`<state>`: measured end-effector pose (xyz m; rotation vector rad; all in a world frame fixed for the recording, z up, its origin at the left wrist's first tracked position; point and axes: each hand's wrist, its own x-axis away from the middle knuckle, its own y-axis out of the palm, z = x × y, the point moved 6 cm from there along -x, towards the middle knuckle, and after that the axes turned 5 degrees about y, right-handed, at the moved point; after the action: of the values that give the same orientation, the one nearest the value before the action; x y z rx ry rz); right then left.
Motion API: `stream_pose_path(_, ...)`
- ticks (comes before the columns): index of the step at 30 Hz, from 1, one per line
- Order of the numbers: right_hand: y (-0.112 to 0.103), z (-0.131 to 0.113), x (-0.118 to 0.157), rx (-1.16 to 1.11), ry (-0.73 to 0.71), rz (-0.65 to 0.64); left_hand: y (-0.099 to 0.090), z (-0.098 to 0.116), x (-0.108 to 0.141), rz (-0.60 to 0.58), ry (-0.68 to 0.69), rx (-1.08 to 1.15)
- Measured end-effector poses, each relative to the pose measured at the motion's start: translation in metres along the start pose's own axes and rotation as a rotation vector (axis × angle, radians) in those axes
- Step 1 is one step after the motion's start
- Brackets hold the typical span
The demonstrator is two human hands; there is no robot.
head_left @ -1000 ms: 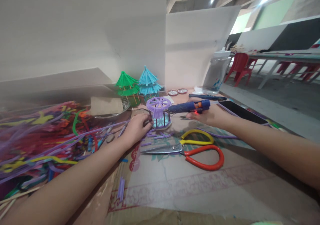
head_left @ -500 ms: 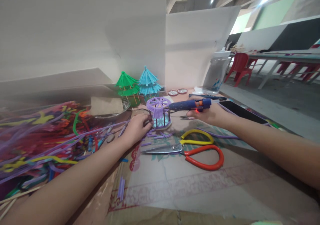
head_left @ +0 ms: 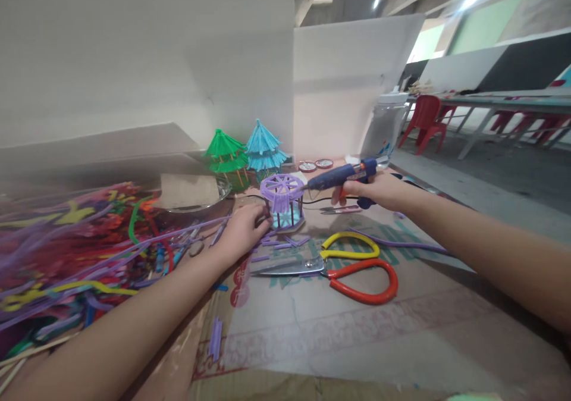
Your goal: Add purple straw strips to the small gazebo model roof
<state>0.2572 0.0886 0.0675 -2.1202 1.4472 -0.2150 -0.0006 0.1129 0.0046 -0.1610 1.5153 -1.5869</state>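
Observation:
A small purple pavilion frame with dark posts stands on a light blue base. My left hand rests at its left side, fingers curled against the base and post. In my right hand is a blue glue gun, its nozzle at the right edge of the purple roof ring. Short purple pieces lie in front of the base. Large scissors with yellow and red handles lie nearer, blades pointing left.
Green and blue model pavilions stand behind. Colourful pipe cleaners heap at left beside a metal bowl. A clear bottle stands at back right. Small snips lie under the glue gun.
The glue gun has tilted, its rear rising and its handle turning downward, while the nozzle stays near the purple ring. My left hand has hardly moved.

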Motion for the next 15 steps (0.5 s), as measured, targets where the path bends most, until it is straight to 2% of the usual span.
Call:
stream_pose_path(3,-0.011,0.008,-0.011,-0.196,0.000,0.113,0.000,-0.001,0.000,0.003,-0.007,-0.007)
stream_pose_path(5,-0.018,0.017,-0.024,-0.231,0.048,0.168,0.001,-0.001,-0.001,0.002,-0.002,-0.013)
stream_pose_path(7,-0.023,0.026,-0.039,-0.147,0.113,0.197,0.002,-0.002,-0.001,0.003,0.000,-0.014)
stream_pose_path(11,-0.032,0.048,-0.075,0.167,0.201,0.261,0.002,-0.003,-0.001,0.013,-0.006,-0.011)
stream_pose_path(15,-0.033,0.078,-0.105,0.220,0.205,0.362,0.000,-0.002,0.001,0.023,-0.012,-0.016)
